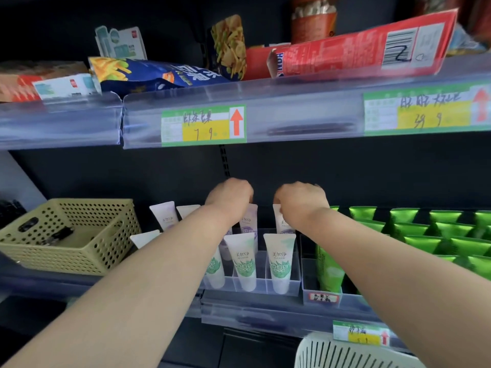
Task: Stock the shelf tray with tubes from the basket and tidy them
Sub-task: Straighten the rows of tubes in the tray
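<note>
White basket (345,351): nearest, at bottom edge, below the shelf.
Shelf tray (261,286): clear; green-print tubes (244,264) upright in front row.
Left hand (229,195): curled, pinching top of purple tube (249,221), back row.
Right hand (301,200): curled likewise on neighbouring purple tube (281,224).

Your left hand (229,193) and right hand (301,200) top the back tubes (248,219) in the tray (265,285); front tubes (243,261) just before them, basket (71,251) left, other tubes (414,229) right.

White tubes (244,261) upright in clear tray (262,284)
</note>
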`<state>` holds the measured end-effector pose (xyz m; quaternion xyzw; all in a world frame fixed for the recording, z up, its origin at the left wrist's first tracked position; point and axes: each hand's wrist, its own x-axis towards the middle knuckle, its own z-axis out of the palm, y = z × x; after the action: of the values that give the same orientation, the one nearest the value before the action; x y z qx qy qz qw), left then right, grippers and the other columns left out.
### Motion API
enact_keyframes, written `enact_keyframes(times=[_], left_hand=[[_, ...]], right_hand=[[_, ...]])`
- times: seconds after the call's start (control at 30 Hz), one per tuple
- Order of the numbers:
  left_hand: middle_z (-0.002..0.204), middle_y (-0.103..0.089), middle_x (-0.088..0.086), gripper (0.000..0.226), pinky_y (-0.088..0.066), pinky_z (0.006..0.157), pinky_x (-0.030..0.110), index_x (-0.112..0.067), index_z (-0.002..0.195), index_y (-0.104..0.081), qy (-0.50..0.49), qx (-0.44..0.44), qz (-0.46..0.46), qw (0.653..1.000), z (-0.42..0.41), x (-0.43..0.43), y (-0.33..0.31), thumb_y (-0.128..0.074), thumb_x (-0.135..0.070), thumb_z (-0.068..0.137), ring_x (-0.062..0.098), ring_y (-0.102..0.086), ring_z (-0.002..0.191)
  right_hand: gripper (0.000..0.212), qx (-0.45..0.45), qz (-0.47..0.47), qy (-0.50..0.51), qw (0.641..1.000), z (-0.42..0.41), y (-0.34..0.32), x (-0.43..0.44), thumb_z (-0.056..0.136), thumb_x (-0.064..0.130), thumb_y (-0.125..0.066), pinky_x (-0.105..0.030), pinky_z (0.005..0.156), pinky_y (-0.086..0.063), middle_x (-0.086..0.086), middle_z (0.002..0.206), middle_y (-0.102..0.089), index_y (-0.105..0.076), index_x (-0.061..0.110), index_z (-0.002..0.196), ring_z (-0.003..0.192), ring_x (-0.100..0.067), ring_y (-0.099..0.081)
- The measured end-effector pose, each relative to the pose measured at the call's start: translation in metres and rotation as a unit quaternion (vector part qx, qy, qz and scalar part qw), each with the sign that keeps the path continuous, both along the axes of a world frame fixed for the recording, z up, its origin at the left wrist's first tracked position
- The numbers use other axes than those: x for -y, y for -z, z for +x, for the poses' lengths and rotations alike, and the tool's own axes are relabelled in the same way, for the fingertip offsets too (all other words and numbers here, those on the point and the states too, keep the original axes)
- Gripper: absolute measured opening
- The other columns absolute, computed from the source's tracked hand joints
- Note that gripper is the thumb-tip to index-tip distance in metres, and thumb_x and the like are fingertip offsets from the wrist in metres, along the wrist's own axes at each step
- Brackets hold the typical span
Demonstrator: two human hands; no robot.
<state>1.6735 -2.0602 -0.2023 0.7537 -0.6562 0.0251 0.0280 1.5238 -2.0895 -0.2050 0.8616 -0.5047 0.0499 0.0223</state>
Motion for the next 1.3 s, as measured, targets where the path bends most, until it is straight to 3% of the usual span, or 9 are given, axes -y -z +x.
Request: enact_keyframes(times=[0.13, 0.23, 0.37, 0.5, 0.7, 0.83, 1.0, 1.13, 1.3], left_hand=[[0.096, -0.059, 0.011, 0.018, -0.043, 0.064, 0.029, -0.008, 0.096, -0.067, -0.002, 0.000, -0.024, 1.000, -0.003, 0.006, 0.003, -0.055, -0.002, 0.085, 0.029, -0.059, 0.084], [0.095, -0.060, 0.011, 0.016, -0.046, 0.066, 0.030, -0.009, 0.095, -0.067, -0.003, 0.002, -0.032, 0.999, -0.002, 0.011, 0.007, -0.054, -0.003, 0.087, 0.029, -0.059, 0.083], [0.097, -0.064, 0.010, 0.014, -0.054, 0.076, 0.035, -0.011, 0.096, -0.069, 0.007, -0.040, -0.029, 0.999, 0.004, 0.015, 0.008, -0.057, -0.008, 0.088, 0.028, -0.061, 0.086], [0.102, -0.067, 0.005, 0.014, -0.054, 0.083, 0.037, -0.018, 0.100, -0.071, 0.026, -0.081, -0.024, 0.996, 0.008, 0.012, 0.003, -0.065, -0.015, 0.087, 0.025, -0.063, 0.093], [0.104, -0.070, 0.003, 0.020, -0.053, 0.087, 0.035, -0.017, 0.102, -0.073, 0.017, -0.114, -0.054, 0.992, 0.034, -0.007, -0.008, -0.069, -0.011, 0.083, 0.021, -0.065, 0.096], [0.107, -0.070, 0.004, 0.024, -0.052, 0.090, 0.036, -0.016, 0.107, -0.072, -0.024, -0.100, -0.069, 0.992, 0.066, -0.023, -0.013, -0.070, -0.012, 0.083, 0.023, -0.064, 0.101], [0.121, -0.063, 0.008, 0.032, -0.049, 0.094, 0.039, -0.014, 0.119, -0.066, -0.043, -0.047, -0.024, 0.998, 0.089, -0.031, -0.010, -0.064, -0.010, 0.087, 0.027, -0.059, 0.111], [0.110, -0.065, 0.009, 0.032, -0.052, 0.083, 0.036, -0.013, 0.107, -0.069, -0.055, -0.008, 0.005, 0.998, 0.097, -0.031, -0.006, -0.054, 0.001, 0.083, 0.030, -0.061, 0.099], [0.098, -0.066, 0.009, 0.020, -0.053, 0.076, 0.033, -0.014, 0.093, -0.072, -0.073, -0.009, -0.007, 0.997, 0.099, -0.024, 0.002, -0.060, -0.003, 0.081, 0.030, -0.063, 0.088]], right_hand=[[0.026, 0.004, -0.020, 0.001, 1.000, 0.005, 0.006, 0.005, 0.086, 0.004, -0.053, -0.038, 0.097, -0.037, -0.002, 0.094, -0.064, -0.063, 0.022, 0.101, 0.093, -0.026, -0.062], [0.031, 0.014, -0.028, -0.004, 1.000, 0.007, 0.009, 0.009, 0.084, 0.003, -0.053, -0.039, 0.099, -0.035, 0.000, 0.090, -0.062, -0.063, 0.025, 0.104, 0.094, -0.025, -0.062], [0.037, 0.034, 0.000, -0.014, 0.999, 0.006, 0.010, 0.014, 0.086, 0.005, -0.054, -0.033, 0.079, -0.036, 0.002, 0.084, -0.054, -0.063, 0.031, 0.110, 0.089, -0.024, -0.059], [0.028, 0.017, 0.034, -0.023, 0.999, 0.010, 0.008, 0.012, 0.089, 0.012, -0.055, -0.031, 0.066, -0.036, 0.002, 0.086, -0.053, -0.062, 0.027, 0.111, 0.080, -0.022, -0.053], [0.028, 0.063, 0.009, -0.058, 0.996, 0.029, 0.006, 0.004, 0.090, 0.016, -0.054, -0.030, 0.075, -0.034, 0.000, 0.107, -0.064, -0.061, 0.027, 0.114, 0.099, -0.023, -0.059], [0.026, 0.081, 0.019, -0.093, 0.992, 0.051, 0.000, -0.007, 0.091, 0.018, -0.054, -0.031, 0.078, -0.036, 0.000, 0.110, -0.064, -0.061, 0.025, 0.115, 0.102, -0.023, -0.058], [0.024, 0.056, 0.061, -0.126, 0.989, 0.081, 0.004, -0.013, 0.093, 0.024, -0.055, -0.037, 0.087, -0.032, 0.001, 0.114, -0.063, -0.061, 0.024, 0.116, 0.108, -0.022, -0.055], [0.021, 0.044, 0.053, -0.114, 0.991, 0.096, 0.004, -0.013, 0.091, 0.023, -0.057, -0.038, 0.091, -0.032, -0.001, 0.107, -0.065, -0.065, 0.027, 0.110, 0.102, -0.023, -0.058], [0.016, 0.040, -0.015, -0.086, 0.995, 0.101, 0.008, -0.011, 0.092, 0.025, -0.057, -0.038, 0.098, -0.030, 0.001, 0.099, -0.067, -0.067, 0.028, 0.104, 0.095, -0.023, -0.062]])
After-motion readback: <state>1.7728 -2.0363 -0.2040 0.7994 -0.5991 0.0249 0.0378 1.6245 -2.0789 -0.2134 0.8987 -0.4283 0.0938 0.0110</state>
